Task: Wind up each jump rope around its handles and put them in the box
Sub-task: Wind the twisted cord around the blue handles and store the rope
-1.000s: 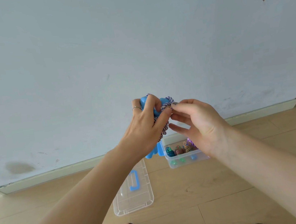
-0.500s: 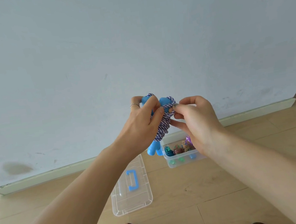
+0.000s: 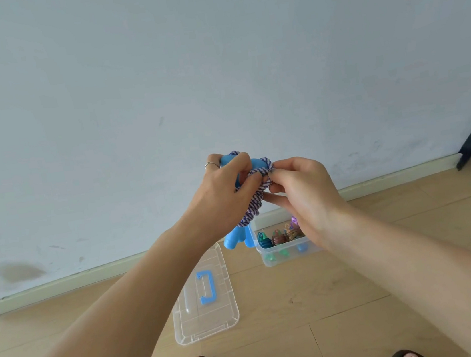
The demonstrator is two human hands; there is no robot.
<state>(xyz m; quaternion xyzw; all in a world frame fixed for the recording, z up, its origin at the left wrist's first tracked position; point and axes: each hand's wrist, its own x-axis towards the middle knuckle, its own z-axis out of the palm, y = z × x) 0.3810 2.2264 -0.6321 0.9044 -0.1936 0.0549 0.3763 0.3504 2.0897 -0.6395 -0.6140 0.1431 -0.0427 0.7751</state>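
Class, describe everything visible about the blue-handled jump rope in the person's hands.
The jump rope has two blue, plastic-looking handles held side by side, roughly upright, with purple-and-white twisted cord wound around them. The left hand grips the bundle; the right hand pinches the cord near the top. It is held in the air above the floor.

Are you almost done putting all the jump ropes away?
Several wound ropes already sit in the clear box. The left hand grips the blue-handled jump rope while the right hand pinches its cord near the top. It is not yet in the box, and the lid lies on the floor.
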